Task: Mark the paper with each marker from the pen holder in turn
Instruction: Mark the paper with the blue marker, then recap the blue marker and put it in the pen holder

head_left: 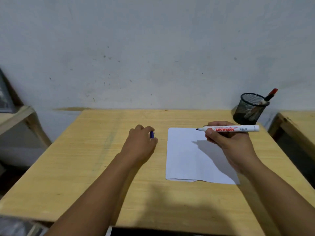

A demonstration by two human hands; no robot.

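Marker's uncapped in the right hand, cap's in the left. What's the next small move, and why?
Probably lower the tip to the paper and draw a short stroke. The right hand holds the marker nearly level, its tip bare and pointing left over the sheet's far edge. The left hand holds the blue cap off to the side, and the sheet looks almost blank.

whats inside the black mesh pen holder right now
The pen holder holds at least one marker with a red cap, leaning out over the rim. Pale barrels show faintly through the mesh; their number and colours cannot be told.
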